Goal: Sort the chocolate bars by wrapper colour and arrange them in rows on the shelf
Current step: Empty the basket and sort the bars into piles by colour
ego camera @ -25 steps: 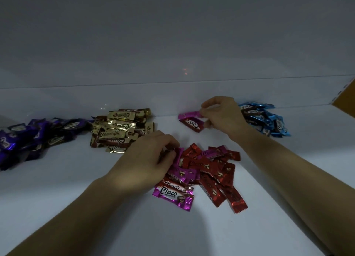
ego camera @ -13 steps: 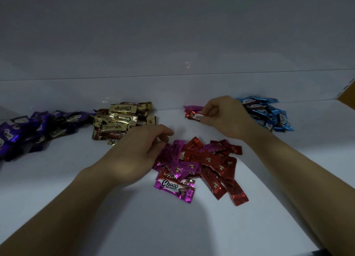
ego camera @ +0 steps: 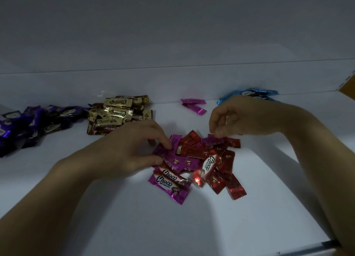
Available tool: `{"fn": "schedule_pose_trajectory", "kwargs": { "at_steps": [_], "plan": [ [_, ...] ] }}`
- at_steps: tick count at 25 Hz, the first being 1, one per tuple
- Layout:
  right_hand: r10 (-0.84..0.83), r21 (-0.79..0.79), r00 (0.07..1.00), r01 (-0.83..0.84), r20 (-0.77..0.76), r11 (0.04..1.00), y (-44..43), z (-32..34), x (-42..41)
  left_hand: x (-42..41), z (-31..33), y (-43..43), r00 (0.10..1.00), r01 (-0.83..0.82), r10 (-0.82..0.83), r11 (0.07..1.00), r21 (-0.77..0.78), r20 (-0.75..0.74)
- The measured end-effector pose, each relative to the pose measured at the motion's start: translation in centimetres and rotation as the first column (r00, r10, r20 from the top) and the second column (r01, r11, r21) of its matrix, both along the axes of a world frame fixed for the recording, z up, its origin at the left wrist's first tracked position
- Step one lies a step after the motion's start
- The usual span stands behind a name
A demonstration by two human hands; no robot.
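Purple pile [ego camera: 38, 121], gold pile [ego camera: 115, 113] and blue pile [ego camera: 253, 93] lie sorted along the back of the shelf [ego camera: 192, 227], where two magenta bars [ego camera: 194, 105] start another group. The left hand [ego camera: 130, 152] pinches a magenta bar [ego camera: 167, 155] in the mixed pile [ego camera: 201, 159]; the right hand [ego camera: 240, 117] has curled fingertips on a second magenta bar [ego camera: 213, 141], grip unclear, likely separating magenta from red

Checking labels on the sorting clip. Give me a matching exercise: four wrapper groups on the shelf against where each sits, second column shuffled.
Things
1. dark purple bars
2. gold bars
3. blue bars
4. two magenta bars set apart

Places
A. far right, behind the right hand
B. far left of the shelf
C. at the back, between the gold and blue groups
D. just beyond the left hand, right of the purple group

Pairs: 1-B, 2-D, 3-A, 4-C
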State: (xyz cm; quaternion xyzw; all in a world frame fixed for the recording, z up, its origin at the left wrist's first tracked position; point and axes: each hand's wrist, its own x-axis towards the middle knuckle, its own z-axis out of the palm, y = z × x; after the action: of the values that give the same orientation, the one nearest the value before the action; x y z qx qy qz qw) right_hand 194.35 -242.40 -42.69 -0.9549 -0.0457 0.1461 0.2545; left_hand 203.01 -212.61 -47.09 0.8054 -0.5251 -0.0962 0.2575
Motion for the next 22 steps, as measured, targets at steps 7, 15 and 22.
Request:
{"fn": "schedule_pose_trajectory", "kwargs": {
  "at_steps": [7, 15, 22],
  "plan": [
    [0.029, -0.071, 0.999, -0.028, 0.022, 0.997, -1.0, -1.2, 0.6, 0.4, 2.2, -2.9, 0.951, -0.309, 0.306, 0.937, -0.161, -0.047],
    [0.016, 0.080, 0.999, -0.019, 0.042, 0.997, -1.8, -0.9, 0.5, 4.8, 0.5, -11.0, 0.891, -0.431, 0.422, 0.902, 0.020, 0.167],
    [-0.281, 0.406, 0.956, 0.224, 0.087, 0.886, -1.9, -1.2, 1.4, -1.1, -0.2, -3.6, 0.899, -0.435, 0.433, 0.869, -0.235, -0.062]
  ]
}}
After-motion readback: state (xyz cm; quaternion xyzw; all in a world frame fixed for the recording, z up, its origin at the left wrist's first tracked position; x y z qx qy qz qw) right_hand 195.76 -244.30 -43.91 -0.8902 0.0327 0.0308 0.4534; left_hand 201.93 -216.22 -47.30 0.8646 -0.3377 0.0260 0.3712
